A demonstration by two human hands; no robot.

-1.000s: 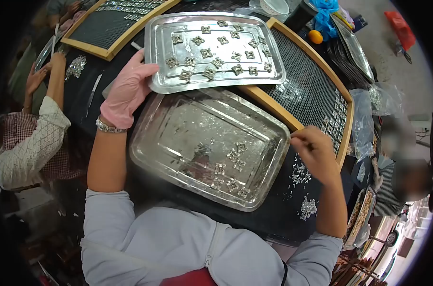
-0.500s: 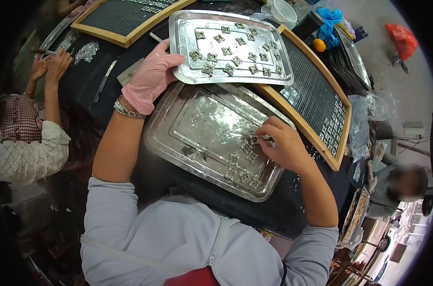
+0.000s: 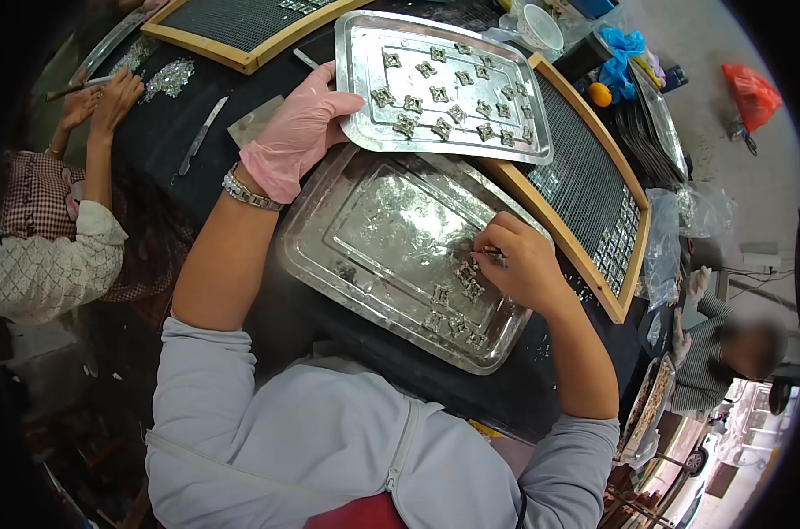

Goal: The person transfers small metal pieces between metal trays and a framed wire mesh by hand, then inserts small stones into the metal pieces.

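My left hand (image 3: pixel 296 139), in a pink glove, grips the near left corner of a shiny metal tray (image 3: pixel 470 145), thumb on top. Several small four-pointed metal ornaments (image 3: pixel 439 94) lie spaced out on that tray. It is held over the far edge of a second, duller metal tray (image 3: pixel 391 220) lying on the table. My bare right hand (image 3: pixel 528 269) is over the right part of this lower tray, thumb and fingers pinched on a small dark metal piece, mostly hidden by the fingers. Several similar ornaments (image 3: pixel 468 280) lie clustered beside and below the fingertips.
Wood-framed mesh screens (image 3: pixel 633 282) lie right and far left. A knife (image 3: pixel 202 135) and a pile of clear glittering bits (image 3: pixel 169 79) are at left, near a co-worker's hands (image 3: pixel 109 101). An orange (image 3: pixel 600 94) and blue plastic bag (image 3: pixel 625 57) sit at far right.
The view has shifted slightly, so the trays appear farther right. My right fingers have curled in, hiding more of the piece. My left hand keeps its hold on the upper tray.
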